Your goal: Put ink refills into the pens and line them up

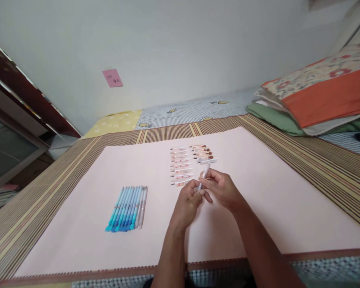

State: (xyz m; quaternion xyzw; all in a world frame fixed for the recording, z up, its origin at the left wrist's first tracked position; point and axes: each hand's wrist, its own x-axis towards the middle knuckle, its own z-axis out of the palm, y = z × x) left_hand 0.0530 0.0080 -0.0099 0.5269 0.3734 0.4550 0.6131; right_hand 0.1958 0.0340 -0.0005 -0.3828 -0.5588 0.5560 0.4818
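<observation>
Both of my hands meet over the pale pink sheet [78,168], fingers closed around one whitish pen [206,171]. My left hand [187,202] grips its lower end, and my right hand [220,186] pinches it higher up. The pen's lower tip is hidden among my fingers. Just beyond my hands lies a column of slim pink-and-white pens [181,165]. Beside that column, several pens with brown ends [202,152] lie in a row, with a white pen [208,161] nearest me. To the left, blue pens [124,208] lie side by side with a few clear greyish ones [141,208].
A striped mat [48,192] lies under the sheet. Folded bedding [327,96] in orange and green is piled at the far right. A pink note [113,78] is stuck to the wall behind. Patterned cloth [183,110] runs along the wall's foot.
</observation>
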